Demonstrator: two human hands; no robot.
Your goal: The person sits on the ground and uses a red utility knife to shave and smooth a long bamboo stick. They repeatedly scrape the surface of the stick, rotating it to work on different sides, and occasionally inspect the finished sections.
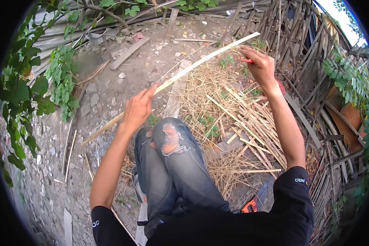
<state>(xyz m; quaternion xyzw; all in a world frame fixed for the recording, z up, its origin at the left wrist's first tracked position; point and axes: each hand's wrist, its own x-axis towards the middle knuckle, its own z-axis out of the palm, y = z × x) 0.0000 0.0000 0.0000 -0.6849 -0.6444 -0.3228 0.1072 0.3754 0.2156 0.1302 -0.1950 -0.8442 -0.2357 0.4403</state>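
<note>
A long pale split-bamboo strip (205,58) slants across the view, from low at the left to high at the right. My left hand (138,107) is closed around its middle, above my knees. Near the strip's far right end, my right hand (260,64) is raised with its fingers bent together around a thin red object (247,60). Most of that object is hidden in the fingers, so its kind cannot be told. A small gap shows between my right hand and the strip.
Straw-like shavings (201,86) and a pile of cut strips (258,127) lie beyond and right of my knees. A handsaw (252,204) with an orange handle rests near my right hip. A stick fence (295,37) stands right; leafy vines (61,78) hang left. A plank (130,53) lies ahead.
</note>
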